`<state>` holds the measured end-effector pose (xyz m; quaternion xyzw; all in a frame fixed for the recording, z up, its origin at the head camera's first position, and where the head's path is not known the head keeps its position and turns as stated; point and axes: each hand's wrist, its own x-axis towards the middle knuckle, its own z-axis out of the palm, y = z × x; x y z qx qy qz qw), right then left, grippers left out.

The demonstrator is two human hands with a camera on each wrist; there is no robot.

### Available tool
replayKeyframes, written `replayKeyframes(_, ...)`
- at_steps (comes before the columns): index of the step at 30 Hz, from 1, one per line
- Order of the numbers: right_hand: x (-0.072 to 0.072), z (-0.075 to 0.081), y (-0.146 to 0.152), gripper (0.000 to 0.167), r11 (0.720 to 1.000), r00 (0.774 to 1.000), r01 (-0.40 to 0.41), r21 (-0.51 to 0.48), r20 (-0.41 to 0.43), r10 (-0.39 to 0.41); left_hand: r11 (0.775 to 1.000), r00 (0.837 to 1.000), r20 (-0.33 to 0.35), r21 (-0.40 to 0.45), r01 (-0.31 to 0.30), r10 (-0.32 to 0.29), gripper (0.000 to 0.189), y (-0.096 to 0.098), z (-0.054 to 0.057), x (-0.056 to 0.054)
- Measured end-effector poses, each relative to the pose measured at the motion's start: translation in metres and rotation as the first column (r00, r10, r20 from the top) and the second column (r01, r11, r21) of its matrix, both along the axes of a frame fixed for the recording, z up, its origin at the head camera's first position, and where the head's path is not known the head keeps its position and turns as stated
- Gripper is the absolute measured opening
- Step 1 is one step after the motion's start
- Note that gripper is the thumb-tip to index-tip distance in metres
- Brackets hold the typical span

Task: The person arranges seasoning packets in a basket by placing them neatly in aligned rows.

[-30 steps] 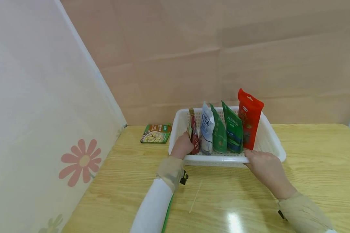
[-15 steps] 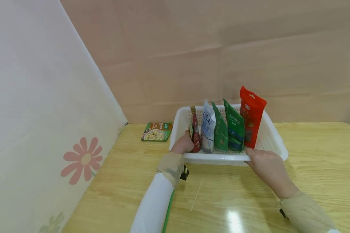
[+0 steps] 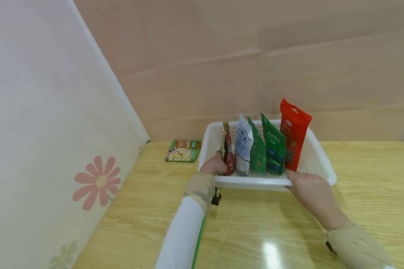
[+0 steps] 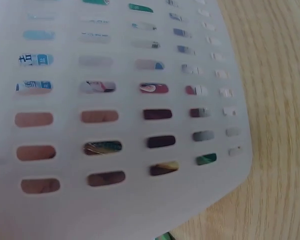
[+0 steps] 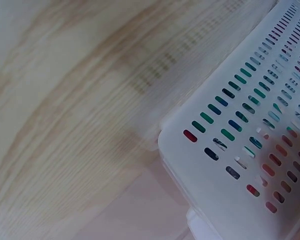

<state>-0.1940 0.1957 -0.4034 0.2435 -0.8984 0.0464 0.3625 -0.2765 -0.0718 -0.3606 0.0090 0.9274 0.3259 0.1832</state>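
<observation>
A white plastic basket (image 3: 272, 181) with slotted walls stands on the wooden table. My left hand (image 3: 214, 164) reaches over its front left corner and grips a slim dark red pack with a gold-coloured top (image 3: 229, 155), its far fingers hidden. Skin and the pack's colours show through the slots in the left wrist view. My right hand (image 3: 311, 190) grips the basket's front rim near the right corner. Upright in the basket stand a white-blue pouch (image 3: 244, 147), a green pouch (image 3: 257, 153), another green pouch (image 3: 274, 147) and a tall red packet (image 3: 294, 130).
A flat green-and-brown food packet (image 3: 183, 151) lies on the table (image 3: 148, 209) left of the basket. A green edge (image 3: 198, 241) shows beside my left forearm. Behind the table hangs a brown backdrop (image 3: 202, 67); a flowered cloth (image 3: 54, 112) borders the left side.
The whole scene has shifted slightly right and up in the head view. Both hands keep their places on the pack and the rim, and the basket's contents stay in the same order.
</observation>
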Motion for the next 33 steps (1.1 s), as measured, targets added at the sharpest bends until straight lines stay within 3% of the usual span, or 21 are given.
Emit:
replayKeyframes(3, 0.000, 0.000, -0.001, 0.035, 1.000, 1.000, 0.001, -0.002, 0.007, -0.001, 1.000, 1.000, -0.005, 0.003, -0.001, 0.001, 0.083, -0.001, 0.000, 0.002)
replayKeyframes(6, 0.000, 0.001, -0.002, 0.036, 1.000, 1.000, -0.001, -0.002, 0.018, 0.001, 1.000, 0.999, -0.040, -0.022, 0.001, -0.002, 0.083, -0.001, 0.001, 0.003)
replayKeyframes(12, -0.002, 0.001, -0.002, 0.030, 1.000, 1.000, -0.011, -0.007, 0.005, 0.011, 1.000, 0.993, -0.117, 0.007, 0.000, 0.001, 0.073, 0.001, 0.001, 0.004)
replayKeyframes(16, -0.002, -0.001, 0.000, 0.059, 1.000, 1.000, -0.015, -0.018, -0.019, 0.015, 1.000, 0.984, -0.176, -0.006, 0.012, -0.013, 0.054, 0.004, 0.000, 0.004)
replayKeyframes(17, -0.003, -0.001, 0.000, 0.066, 1.000, 1.000, -0.014, -0.019, -0.021, 0.013, 1.000, 0.982, -0.187, -0.023, 0.014, -0.018, 0.050, 0.005, 0.001, 0.005)
replayKeyframes(20, -0.002, -0.003, 0.001, 0.066, 1.000, 1.000, -0.015, -0.018, -0.009, 0.015, 0.996, 0.977, -0.211, -0.093, -0.007, -0.013, 0.034, 0.006, 0.003, 0.007)
replayKeyframes(24, -0.002, -0.004, 0.002, 0.065, 1.000, 1.000, -0.016, -0.019, -0.003, 0.016, 0.969, 0.963, -0.271, -0.238, -0.062, -0.005, 0.009, 0.010, 0.008, 0.010)
replayKeyframes(28, -0.002, -0.004, 0.003, 0.065, 1.000, 1.000, -0.014, -0.023, -0.014, 0.014, 0.946, 0.958, -0.286, -0.308, -0.102, 0.010, 0.017, 0.012, 0.012, 0.013)
replayKeyframes(33, -0.002, -0.003, 0.002, 0.058, 1.000, 1.000, -0.019, -0.018, 0.002, 0.019, 0.953, 0.959, -0.280, -0.280, -0.118, 0.037, 0.022, 0.013, 0.011, 0.016)
